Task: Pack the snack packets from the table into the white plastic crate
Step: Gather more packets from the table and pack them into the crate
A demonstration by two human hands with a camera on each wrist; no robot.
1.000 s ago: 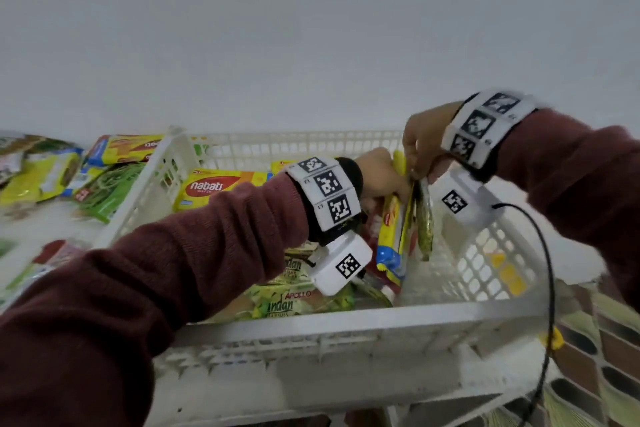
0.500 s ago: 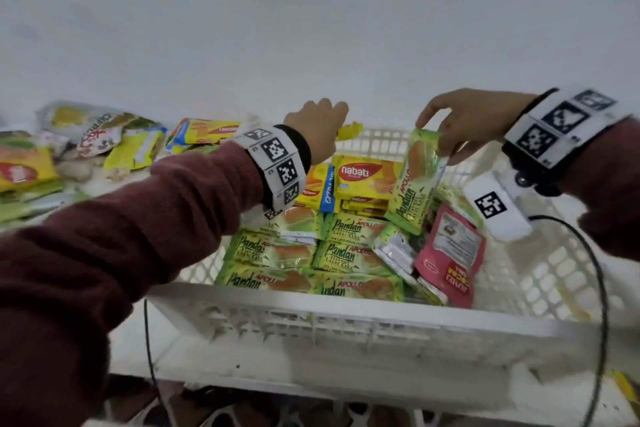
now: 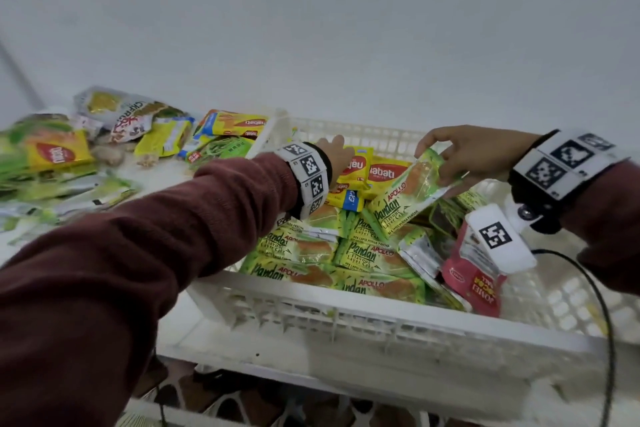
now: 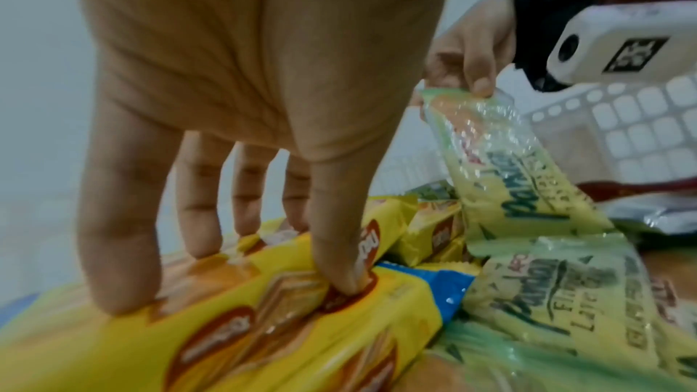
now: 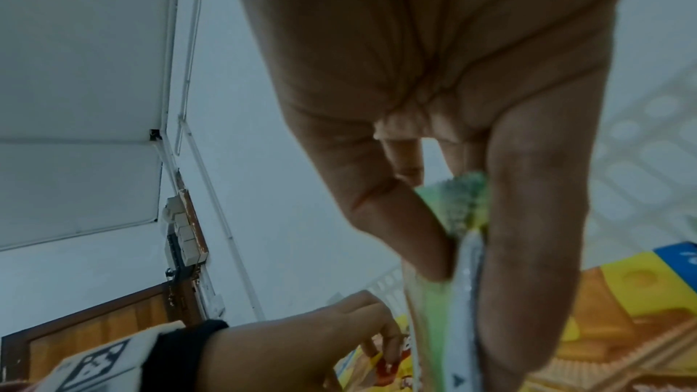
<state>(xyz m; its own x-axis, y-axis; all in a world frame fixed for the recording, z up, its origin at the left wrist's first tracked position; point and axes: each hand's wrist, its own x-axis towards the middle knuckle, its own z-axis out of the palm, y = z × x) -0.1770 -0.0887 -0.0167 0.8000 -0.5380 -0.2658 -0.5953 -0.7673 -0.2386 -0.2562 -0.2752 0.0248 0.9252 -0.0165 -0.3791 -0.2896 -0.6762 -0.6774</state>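
The white plastic crate [image 3: 381,319] holds rows of green Pandan cake packets and yellow Nabati packets. My left hand [image 3: 334,152] reaches to the crate's far left and grips a yellow Nabati packet [image 3: 358,166] standing there. In the left wrist view the thumb [image 4: 341,276] dents that packet [image 4: 264,324] while the fingers lie over its top edge. My right hand [image 3: 446,163] pinches the top edge of a green Pandan packet [image 3: 401,201] and holds it tilted above the packed rows. The right wrist view shows thumb and forefinger on the packet's seam [image 5: 456,207].
Several loose snack packets lie on the white table left of the crate, among them a yellow Nabati packet [image 3: 59,152]. A red pouch [image 3: 474,281] leans at the crate's right. A black cable [image 3: 602,305] hangs from my right wrist. A plain wall rises behind.
My left hand left the upright packets at the crate's right and came down on the yellow Nabati packet at the far left. My right hand now holds a green Pandan packet, tilted lower.
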